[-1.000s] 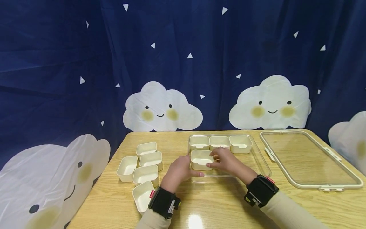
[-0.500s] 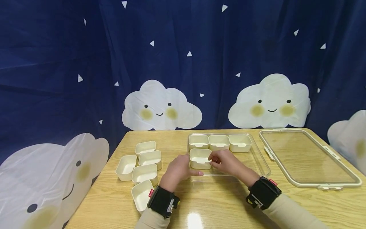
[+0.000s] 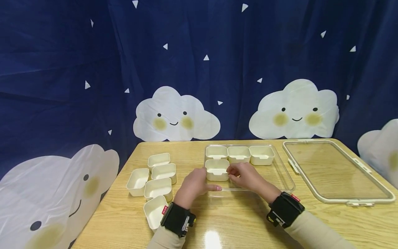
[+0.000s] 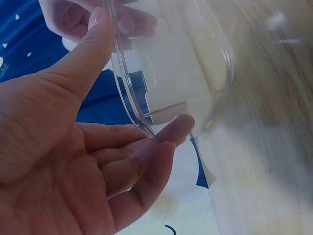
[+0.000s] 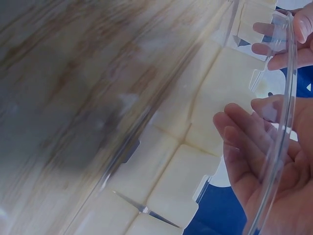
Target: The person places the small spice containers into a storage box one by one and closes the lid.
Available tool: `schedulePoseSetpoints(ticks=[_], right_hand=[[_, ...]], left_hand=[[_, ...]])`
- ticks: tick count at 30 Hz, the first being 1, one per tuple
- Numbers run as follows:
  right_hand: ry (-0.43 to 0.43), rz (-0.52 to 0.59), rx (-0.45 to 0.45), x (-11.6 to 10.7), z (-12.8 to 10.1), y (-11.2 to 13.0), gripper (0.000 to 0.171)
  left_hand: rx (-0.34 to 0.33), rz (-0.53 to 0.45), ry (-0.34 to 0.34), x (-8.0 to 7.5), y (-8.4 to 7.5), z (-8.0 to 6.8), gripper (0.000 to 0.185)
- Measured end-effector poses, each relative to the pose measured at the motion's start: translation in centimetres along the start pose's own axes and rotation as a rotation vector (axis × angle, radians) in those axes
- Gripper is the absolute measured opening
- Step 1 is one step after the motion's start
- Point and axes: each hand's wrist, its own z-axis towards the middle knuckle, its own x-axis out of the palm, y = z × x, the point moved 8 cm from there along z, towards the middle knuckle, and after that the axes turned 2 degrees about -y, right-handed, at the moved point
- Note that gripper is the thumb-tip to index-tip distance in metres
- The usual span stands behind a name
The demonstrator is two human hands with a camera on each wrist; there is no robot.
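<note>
Head view: judging the cream bin [image 3: 217, 174] light, stiff, smooth, hardly fragile, worth taking by 2 opposite walls; seeing it sitting upright inside the clear box [image 3: 276, 176], between the left grip [image 3: 196, 183], grasping that box's near-left corner, and the right grip [image 3: 247, 175], resting relaxed, pinching nothing, at the bin's right wall.

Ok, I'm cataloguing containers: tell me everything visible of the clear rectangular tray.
The clear rectangular plastic-looking tray has rounded corners and stands open on the light wooden table. Four cream rectangular cups sit inside: three along the back, one front left. The left hand holds its near left corner; the right hand reaches inside.
</note>
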Motion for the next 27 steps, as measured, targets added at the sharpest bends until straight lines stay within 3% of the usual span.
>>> schedulePoseSetpoints(ticks=[27], right_hand=[[0.021, 0.046, 0.061, 0.38, 0.30, -0.07, 0.015]], left_hand=[[0.007, 0.011, 0.014, 0.17, 0.04, 0.00, 0.064]])
